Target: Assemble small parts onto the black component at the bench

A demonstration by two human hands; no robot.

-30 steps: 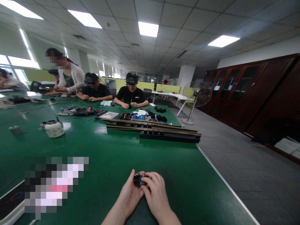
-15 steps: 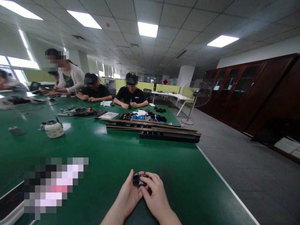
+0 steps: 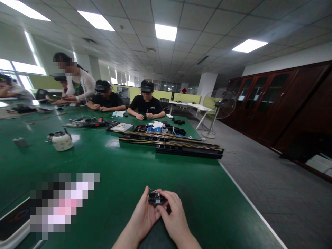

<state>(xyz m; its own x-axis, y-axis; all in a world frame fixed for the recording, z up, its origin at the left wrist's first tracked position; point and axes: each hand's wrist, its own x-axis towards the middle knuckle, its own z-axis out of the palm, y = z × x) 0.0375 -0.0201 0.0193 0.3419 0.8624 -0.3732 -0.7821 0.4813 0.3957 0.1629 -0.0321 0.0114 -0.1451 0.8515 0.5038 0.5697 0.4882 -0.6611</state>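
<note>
A small black device (image 3: pixel 156 198) with a silvery part on its upper face is held between my two hands, low over the green table (image 3: pixel 116 193). A thin wire or lead shows at its upper left edge. My left hand (image 3: pixel 145 212) cradles it from the left and below, thumb up along its side. From the right, my right hand (image 3: pixel 173 209) grips its edge between thumb and fingers. The exact kind of device is too small to make out, and its underside is hidden by my fingers.
Black rails with long thin brass-coloured rods (image 3: pixel 181 147) lie beyond my hands. A white pot (image 3: pixel 62 140) and a grey cylinder (image 3: pixel 20 142) stand at left. A pixelated, bright-screened device lies front left. Co-workers sit across; a fan (image 3: pixel 216 103) stands right.
The fingers of my right hand have shifted off the top of the black device towards its right edge, so more of its upper face shows. The view has moved slightly.
</note>
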